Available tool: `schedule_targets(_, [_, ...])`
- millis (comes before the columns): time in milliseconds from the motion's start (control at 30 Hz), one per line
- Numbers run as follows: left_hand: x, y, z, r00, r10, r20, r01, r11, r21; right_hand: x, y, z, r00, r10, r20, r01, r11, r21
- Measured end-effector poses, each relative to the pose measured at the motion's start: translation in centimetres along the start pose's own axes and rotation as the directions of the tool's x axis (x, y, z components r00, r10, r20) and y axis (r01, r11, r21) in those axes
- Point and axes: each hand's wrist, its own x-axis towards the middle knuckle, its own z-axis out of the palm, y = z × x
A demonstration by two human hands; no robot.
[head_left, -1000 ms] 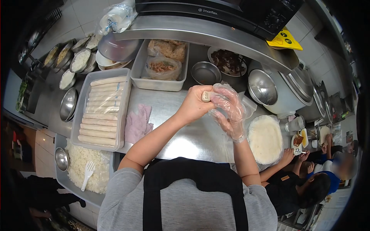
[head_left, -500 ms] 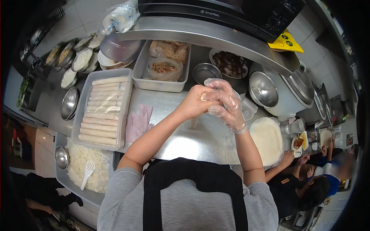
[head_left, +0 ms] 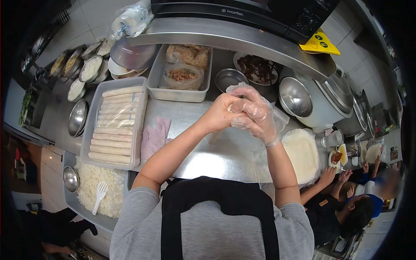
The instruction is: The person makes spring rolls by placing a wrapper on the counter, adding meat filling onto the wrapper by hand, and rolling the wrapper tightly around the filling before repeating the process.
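Observation:
Both my hands meet above the steel worktop [head_left: 195, 160]. My bare left hand [head_left: 221, 113] is closed, its fingers pressed against the other hand; a small pale bit shows at its fingertips, too little to name. A clear plastic glove covers my right hand [head_left: 255, 115], whose fingers are curled in against the left. What lies between the hands is hidden. Below them a faint pale strip shows on the steel, perhaps a reflection. Right of the gloved hand lies a stack of pale round wrappers [head_left: 300, 154] on plastic.
Left, a plastic tub [head_left: 143, 130] holds pale rolls beside a pink cloth [head_left: 156, 136]. Behind are a filling container [head_left: 177, 95], a steel bowl [head_left: 232, 81] and a shelf [head_left: 242, 37]. A rice bin [head_left: 71, 201] stands lower left. Co-workers [head_left: 342, 212] are at right.
My gloved fingers have curled further in against my left hand. The view has shifted slightly. A person's leg at lower left has moved.

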Motion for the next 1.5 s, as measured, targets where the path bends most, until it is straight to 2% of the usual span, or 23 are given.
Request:
schedule_targets(67, [-0.1,-0.5,0.0,1.0,-0.008,0.017,0.009,0.998,-0.063,-0.1,0.0,0.2,0.999,-0.035,0.019,0.037,0.988,-0.15])
schedule_targets(133, [0.2,0.7,0.0,0.999,-0.01,0.034,0.014,0.993,-0.12,0.3,-0.2,0.6,0.997,0.003,-0.077,0.002,0.998,0.066])
schedule_targets(167, [0.3,1.6,-0.4,0.993,-0.096,-0.066,0.09,0.992,-0.09,0.2,0.1,1.1,0.997,0.0,-0.079,0.005,0.998,0.066])
schedule_targets(200, [0.2,2.5,-1.0,0.97,-0.177,-0.169,0.167,0.984,-0.069,-0.3,0.9,1.9,0.945,0.312,-0.098,-0.228,0.843,0.487])
schedule_targets(233, [0.2,2.3,-2.2,0.987,-0.069,-0.147,0.037,0.978,-0.205,-1.0,1.8,2.7,0.817,0.576,0.023,-0.355,0.472,0.806])
schedule_targets(267, [-0.2,2.1,-3.1,0.987,-0.067,-0.148,0.035,0.978,-0.204,-2.4,3.2,2.9,0.819,0.574,0.023,-0.355,0.473,0.806])
schedule_targets(300, [-0.6,2.3,-3.9,0.987,0.007,-0.16,-0.071,0.915,-0.396,-4.4,5.1,2.5,0.875,0.386,0.292,-0.474,0.563,0.677])
schedule_targets(333, [-0.9,2.6,-4.7,0.98,0.076,-0.185,-0.17,0.805,-0.568,-5.7,6.1,1.7,0.807,0.2,0.556,-0.525,0.674,0.52])
schedule_targets(367, [-1.5,2.8,-5.3,0.98,0.078,-0.181,-0.169,0.806,-0.567,-6.3,6.5,0.7,0.809,0.199,0.553,-0.522,0.676,0.521])
schedule_targets(433, [-3.7,3.2,-5.7,0.983,-0.043,-0.181,-0.092,0.733,-0.674,-6.9,6.2,-0.8,0.656,0.341,0.674,-0.747,0.162,0.645])
schedule_targets(500, [-6.2,1.4,-6.4,0.99,-0.103,-0.092,-0.01,0.609,-0.793,-4.8,4.2,-4.1,0.572,0.605,0.553,-0.819,0.38,0.43])
schedule_targets(600, [-9.4,-2.9,-5.9,0.964,-0.17,0.207,0.252,0.313,-0.916,-1.7,3.8,-8.0,0.629,0.57,0.529,-0.776,0.497,0.387])
schedule_targets(633, [-9.8,-4.2,-5.5,0.918,-0.231,0.323,0.393,0.426,-0.815,-0.6,3.5,-8.5,0.63,0.57,0.527,-0.775,0.5,0.387])
schedule_targets(700, [-9.5,-6.0,-4.9,0.788,-0.371,0.491,0.605,0.61,-0.511,1.7,2.6,-8.3,0.705,0.414,0.576,-0.612,0.766,0.198])
schedule_targets(733, [-8.6,-5.6,-4.1,0.712,-0.447,0.541,0.666,0.674,-0.319,2.6,1.9,-7.6,0.703,0.41,0.581,-0.61,0.768,0.196])
schedule_targets(800, [-6.6,-4.6,-1.9,0.736,-0.458,0.499,0.612,0.765,-0.201,4.1,0.2,-5.4,0.672,0.322,0.667,-0.525,0.842,0.122])
schedule_targets(933, [-3.7,-2.6,-1.0,0.89,-0.409,0.201,0.449,0.862,-0.234,4.8,-1.7,-2.2,0.838,-0.004,0.546,-0.052,0.995,0.087])
schedule_targets(1000, [-3.4,-2.3,-0.9,0.921,-0.379,0.091,0.39,0.885,-0.253,4.1,-2.9,-2.2,0.881,0.044,0.472,-0.049,0.999,-0.002])
schedule_targets(1100, [-3.1,-2.2,-0.8,0.971,-0.238,-0.011,0.235,0.965,-0.12,2.3,-4.1,-2.0,0.948,0.312,0.055,-0.309,0.949,-0.055])
schedule_targets(1133, [-3.0,-2.2,-0.7,0.987,-0.146,-0.073,0.137,0.984,-0.117,1.4,-4.1,-1.5,0.948,0.313,0.056,-0.31,0.949,-0.053])
schedule_targets(1200, [-2.7,-1.8,-0.5,0.991,-0.055,-0.126,0.041,0.993,-0.112,-1.3,-3.2,-0.1,0.978,0.098,-0.186,-0.142,0.961,-0.236])
schedule_targets(1300, [-2.6,-1.1,-0.7,0.967,0.038,-0.251,-0.001,0.989,0.146,-3.4,-3.6,1.6,0.98,0.026,-0.2,-0.09,0.944,-0.316])
schedule_targets(1500, [-2.6,-1.9,0.2,0.935,0.081,-0.345,-0.029,0.988,0.153,-4.3,-2.5,4.3,0.984,-0.048,-0.174,-0.036,0.892,-0.45])
